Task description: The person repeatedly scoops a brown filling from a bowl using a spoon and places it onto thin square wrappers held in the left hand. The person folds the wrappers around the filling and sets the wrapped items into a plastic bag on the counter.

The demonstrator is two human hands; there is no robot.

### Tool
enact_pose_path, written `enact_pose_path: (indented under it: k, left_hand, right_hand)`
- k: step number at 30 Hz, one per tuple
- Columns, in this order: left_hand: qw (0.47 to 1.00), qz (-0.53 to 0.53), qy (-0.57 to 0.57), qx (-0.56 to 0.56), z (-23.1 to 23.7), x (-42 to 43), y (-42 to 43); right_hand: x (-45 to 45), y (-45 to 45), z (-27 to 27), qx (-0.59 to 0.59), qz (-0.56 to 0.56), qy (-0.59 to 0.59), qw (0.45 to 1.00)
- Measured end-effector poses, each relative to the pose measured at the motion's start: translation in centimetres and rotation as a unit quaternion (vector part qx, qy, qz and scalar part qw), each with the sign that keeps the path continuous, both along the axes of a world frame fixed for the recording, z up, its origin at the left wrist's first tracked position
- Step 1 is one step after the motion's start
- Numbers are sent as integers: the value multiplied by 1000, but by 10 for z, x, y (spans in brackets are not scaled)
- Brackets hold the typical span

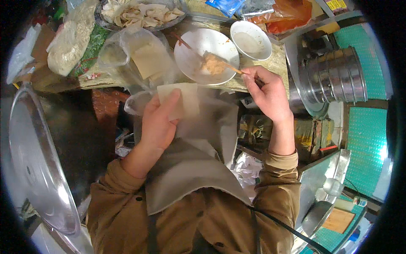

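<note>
My left hand (161,120) holds a small stack of thin square dough wrappers (187,98), the thumb pressed on top, just in front of the wooden table. Between the thumb and fingers of my right hand (265,92) is a thin wooden stick (234,68), whose far end touches the pinkish filling (213,64) in a large white bowl (188,41). A darker stick (180,40) leans on that bowl's left rim. Left of the bowl, more wrappers (149,60) lie in a clear plastic bag (120,47).
Folded dumplings (142,14) fill a metal tray (101,23) at the back left. A smaller white bowl (268,47) with cloudy liquid stands behind my right hand. Bagged food (71,41) lies far left. Stacked metal steamers (336,76) stand right; a large metal lid (41,158) is at left.
</note>
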State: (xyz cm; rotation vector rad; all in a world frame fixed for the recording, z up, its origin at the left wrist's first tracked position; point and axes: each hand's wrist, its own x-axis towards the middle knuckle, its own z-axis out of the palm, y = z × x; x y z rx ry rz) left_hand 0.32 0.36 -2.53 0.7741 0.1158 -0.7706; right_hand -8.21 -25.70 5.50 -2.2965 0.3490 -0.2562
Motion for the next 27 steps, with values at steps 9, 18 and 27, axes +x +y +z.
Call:
enact_pose_path:
  k: [9, 18, 27]
  left_hand:
    - [1000, 14, -2, 8, -4, -4, -12]
    - [1000, 23, -10, 1, -6, 1, -23]
    - [1000, 26, -1, 9, -3, 0, -23]
  right_hand:
    - [32, -8, 10, -205, 115, -15, 972]
    - [40, -6, 14, -232, 161, 9, 959]
    - [42, -3, 14, -187, 185, 28, 964]
